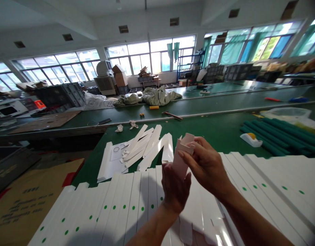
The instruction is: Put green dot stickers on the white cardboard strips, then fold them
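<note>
Between my hands is a small white cardboard box (181, 160), upright, with its top flaps standing up. My left hand (175, 188) is wrapped round its lower part. At the top, my right hand (202, 160) pinches a flap between thumb and fingers. Below and around my hands lies a row of long white boxes (129, 194), many bearing a green dot. Just beyond them, folded white cardboard pieces (142, 147) are heaped on the green table (198, 127), beside a white sheet (115, 157) with printing.
Dark green rolls (275, 136) and a white tape dispenser (251, 140) lie on the right. A hammer (173, 115) rests farther back, near grey-green cloth (160, 95). A large brown carton (31, 198) is at lower left.
</note>
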